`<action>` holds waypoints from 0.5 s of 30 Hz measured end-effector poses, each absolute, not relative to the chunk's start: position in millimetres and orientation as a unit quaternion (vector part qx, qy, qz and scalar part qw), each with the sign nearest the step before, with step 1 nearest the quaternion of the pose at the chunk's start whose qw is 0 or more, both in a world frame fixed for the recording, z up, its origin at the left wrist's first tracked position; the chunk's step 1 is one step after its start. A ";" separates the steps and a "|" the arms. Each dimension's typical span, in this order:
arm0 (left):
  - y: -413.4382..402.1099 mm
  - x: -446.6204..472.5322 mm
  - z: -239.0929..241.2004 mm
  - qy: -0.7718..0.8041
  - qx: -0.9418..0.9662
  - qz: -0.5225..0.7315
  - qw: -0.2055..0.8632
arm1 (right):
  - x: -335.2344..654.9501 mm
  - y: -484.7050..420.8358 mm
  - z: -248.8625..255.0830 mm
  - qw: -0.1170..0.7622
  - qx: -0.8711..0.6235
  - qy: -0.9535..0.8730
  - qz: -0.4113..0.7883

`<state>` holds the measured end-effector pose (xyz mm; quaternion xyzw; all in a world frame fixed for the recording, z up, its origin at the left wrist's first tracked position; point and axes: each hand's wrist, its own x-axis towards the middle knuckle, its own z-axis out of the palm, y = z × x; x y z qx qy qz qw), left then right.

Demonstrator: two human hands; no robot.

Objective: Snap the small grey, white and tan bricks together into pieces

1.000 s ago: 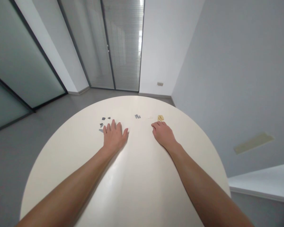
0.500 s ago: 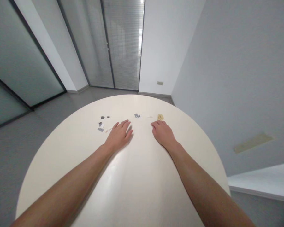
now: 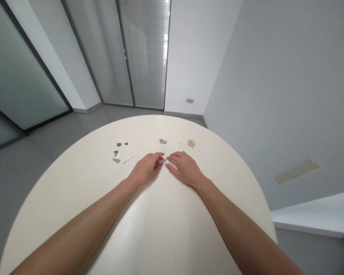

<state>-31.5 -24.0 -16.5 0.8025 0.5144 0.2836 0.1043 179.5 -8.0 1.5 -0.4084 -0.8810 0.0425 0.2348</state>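
In the head view, my left hand point(image 3: 146, 167) is closed, its fingers curled around a small white piece point(image 3: 161, 160). The exact kind of that piece is too small to make out. Facing it is my right hand point(image 3: 185, 167), with thumb and index finger parted near the piece's right end and nothing visible between them. Beyond my right hand lies a group of flat tan pieces point(image 3: 191, 143). Small grey strips point(image 3: 163, 141) lie past my left fingertips, with faint white pieces point(image 3: 179, 142) between these two groups.
The round white table point(image 3: 149, 229) carries further small parts at left: black pieces point(image 3: 119, 144), a grey piece point(image 3: 116, 160), a thin white strip point(image 3: 130, 158) and a whitish bit point(image 3: 124, 162). A grey wall point(image 3: 289, 95) stands at right, glass panels point(image 3: 143, 57) behind.
Both hands have come together near the middle of the table. My left hand, flat before, now curls around a white piece; my right hand has moved left, away from the tan pieces.
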 end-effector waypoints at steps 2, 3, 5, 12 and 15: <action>-22.5 -32.3 -17.5 0.506 0.807 0.283 0.112 | 177.5 -9.5 0.3 0.239 -0.392 -0.887 0.053; -21.9 -32.7 -18.1 0.500 0.811 0.282 0.116 | 177.0 -9.5 -0.1 0.241 -0.386 -0.888 0.061; -21.4 -33.2 -19.2 0.490 0.815 0.284 0.126 | 176.2 -8.9 -0.4 0.251 -0.381 -0.886 0.082; -22.0 -31.5 -17.8 0.484 0.813 0.291 0.143 | 173.5 -8.0 2.7 0.260 -0.379 -0.879 0.126; -23.1 -30.4 -14.6 0.486 0.812 0.286 0.147 | 173.6 -8.3 4.2 0.244 -0.373 -0.889 0.109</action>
